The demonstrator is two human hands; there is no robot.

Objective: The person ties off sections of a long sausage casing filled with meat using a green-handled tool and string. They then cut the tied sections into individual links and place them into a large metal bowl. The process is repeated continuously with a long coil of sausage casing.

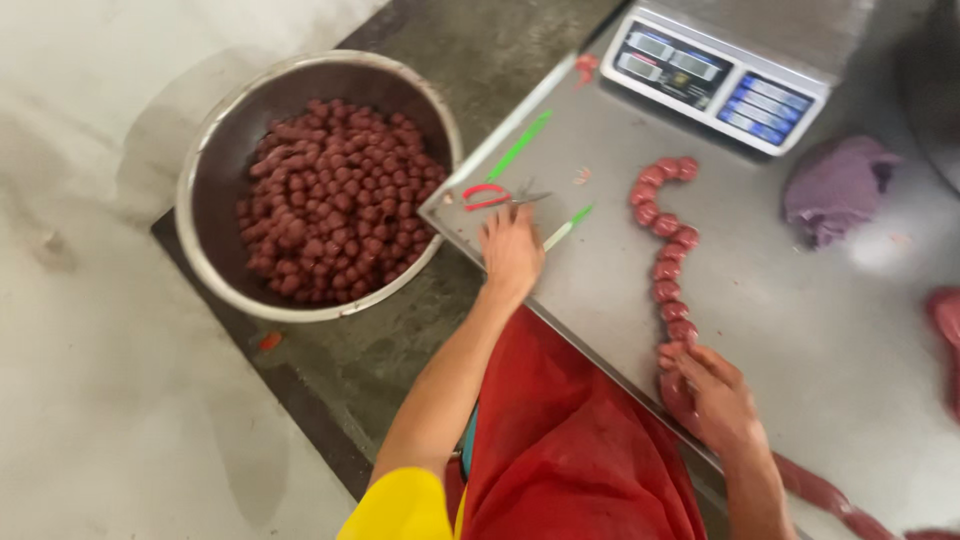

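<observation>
Right hand point(718, 400) is curled around the near end of the sausage chain point(668, 235) at the steel table point(800, 300) edge, while the left hand point(511, 250) lies flat and holds nothing, just beside the red-handled scissors point(495, 195) and green sticks point(520, 145). Big bowl point(200, 170) of sausage balls point(335, 200) sits off the corner – a careless tug could probably drag the links off the edge, or that loose hand might knock the scissors down.

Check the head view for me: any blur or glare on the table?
Head view: soft motion blur throughout, so the scissors and left hand lack crisp edges; a pale glare patch on the steel table near the purple cloth; the sausage chain stays readable.
</observation>
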